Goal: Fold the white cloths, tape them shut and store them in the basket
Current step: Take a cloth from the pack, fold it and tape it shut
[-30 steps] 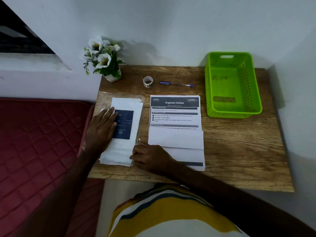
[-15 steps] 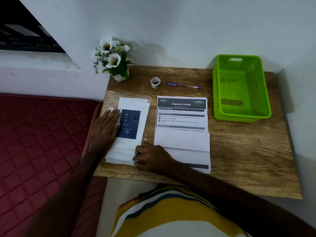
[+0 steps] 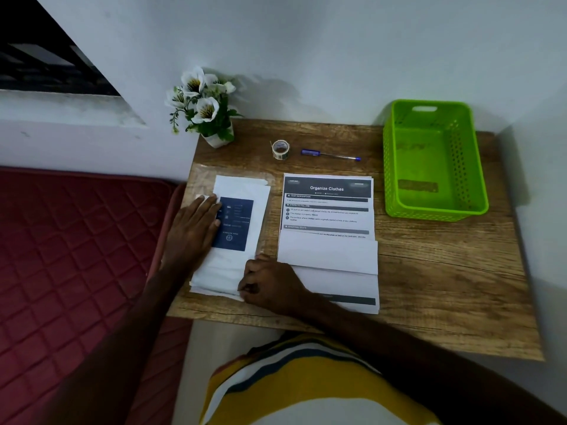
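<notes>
A stack of white cloths (image 3: 227, 268) in a clear wrapper with a dark blue label (image 3: 236, 223) lies at the table's left front. My left hand (image 3: 191, 228) rests flat on its left side, fingers straight. My right hand (image 3: 270, 283) has its fingers curled at the stack's near right corner and seems to pinch the edge. A small roll of tape (image 3: 280, 149) stands at the back of the table. The green basket (image 3: 478, 179) sits at the back right with nothing in it.
Printed instruction sheets (image 3: 328, 237) lie in the middle of the wooden table (image 3: 445, 286). A blue pen (image 3: 329, 154) lies beside the tape. A pot of white flowers (image 3: 205, 108) stands at the back left corner. A red mattress (image 3: 67, 256) lies to the left.
Both hands stay on the cloth stack in nearly the same places. The view has shifted a little, so the table sits further right in the picture.
</notes>
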The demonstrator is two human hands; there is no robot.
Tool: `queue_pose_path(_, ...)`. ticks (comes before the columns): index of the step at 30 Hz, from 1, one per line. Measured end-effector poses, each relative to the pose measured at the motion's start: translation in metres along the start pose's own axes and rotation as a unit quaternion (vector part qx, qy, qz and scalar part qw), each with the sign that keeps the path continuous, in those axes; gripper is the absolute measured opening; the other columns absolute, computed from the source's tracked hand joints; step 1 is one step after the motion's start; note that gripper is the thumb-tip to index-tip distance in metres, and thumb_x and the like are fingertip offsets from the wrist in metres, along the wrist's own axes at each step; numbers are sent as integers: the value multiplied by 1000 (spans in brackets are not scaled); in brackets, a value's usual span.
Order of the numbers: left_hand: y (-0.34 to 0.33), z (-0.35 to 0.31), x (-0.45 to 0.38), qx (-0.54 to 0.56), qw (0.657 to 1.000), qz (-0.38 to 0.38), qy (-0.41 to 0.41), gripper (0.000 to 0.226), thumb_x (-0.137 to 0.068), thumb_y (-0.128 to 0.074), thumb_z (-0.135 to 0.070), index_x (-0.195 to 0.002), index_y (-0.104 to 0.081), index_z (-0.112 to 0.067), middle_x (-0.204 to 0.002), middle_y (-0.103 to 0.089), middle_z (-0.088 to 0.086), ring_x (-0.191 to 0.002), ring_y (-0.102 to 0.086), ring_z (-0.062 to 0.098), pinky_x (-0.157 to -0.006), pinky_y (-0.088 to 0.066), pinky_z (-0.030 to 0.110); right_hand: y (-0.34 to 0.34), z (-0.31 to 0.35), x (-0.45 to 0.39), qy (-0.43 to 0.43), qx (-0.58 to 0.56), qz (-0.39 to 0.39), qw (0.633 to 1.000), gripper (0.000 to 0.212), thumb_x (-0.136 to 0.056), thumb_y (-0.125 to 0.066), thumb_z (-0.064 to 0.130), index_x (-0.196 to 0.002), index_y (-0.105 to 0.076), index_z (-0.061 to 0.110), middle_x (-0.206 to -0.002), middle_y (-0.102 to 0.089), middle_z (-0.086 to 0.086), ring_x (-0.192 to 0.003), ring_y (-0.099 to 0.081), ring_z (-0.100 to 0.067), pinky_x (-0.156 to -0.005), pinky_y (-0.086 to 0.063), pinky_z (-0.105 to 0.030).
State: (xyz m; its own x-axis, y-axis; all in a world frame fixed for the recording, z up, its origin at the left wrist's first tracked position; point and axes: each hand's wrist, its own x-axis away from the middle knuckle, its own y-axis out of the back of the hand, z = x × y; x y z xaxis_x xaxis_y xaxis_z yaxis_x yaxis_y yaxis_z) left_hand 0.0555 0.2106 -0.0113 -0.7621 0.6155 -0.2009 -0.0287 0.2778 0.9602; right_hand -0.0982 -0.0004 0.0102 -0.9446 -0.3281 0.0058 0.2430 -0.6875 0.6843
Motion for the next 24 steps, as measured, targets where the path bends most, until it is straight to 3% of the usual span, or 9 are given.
queue_pose_path(9,2,5,-6,13,999,51,-5,51,-110,-30,-33,-157,-41,-16,-166,-35,2,-154,-30,24,-122,-28,52,10,8,-2,-87,-127,-6,988,10,-87,-74,30,-91,-75,21,-98,-63,8,-95,-57,-8,-78,-53,-36)
queue_pose_path(15,7,9,-15,18,999,48,-7,50,-110,-32,-31,-155,-44,-15,-165,-36,2,-154,-30,23,-121,-28,50,18,16,0,-103,-169,-70,978,8,-87,-72,32,-89,-68,24,-93,-63,13,-83,-58,-8,-73,-53,-36)
queue_pose_path(18,11,12,-22,30,998,58,-14,50,-109,-32,-33,-155,-44,-16,-165,-36,2,-154,-30,24,-121,-28,53,23,22,3,-94,-139,-102,980,12,-91,-67,39,-98,-67,29,-97,-63,11,-78,-60,-7,-74,-56,-35)
queue_pose_path(21,15,16,-29,37,997,73,-18,51,-111,-29,-40,-154,-45,-17,-164,-38,1,-153,-33,24,-119,-29,62,27,25,7,-49,-119,-144,981,14,-97,-64,33,-103,-69,21,-103,-70,7,-81,-64,-8,-75,-56,-36)
queue_pose_path(24,16,17,-34,38,995,89,-14,51,-111,-29,-43,-155,-43,-22,-165,-36,-4,-154,-30,20,-119,-29,62,29,26,12,13,-95,-182,979,18,-103,-60,29,-108,-70,14,-113,-76,4,-85,-71,-13,-74,-57,-34)
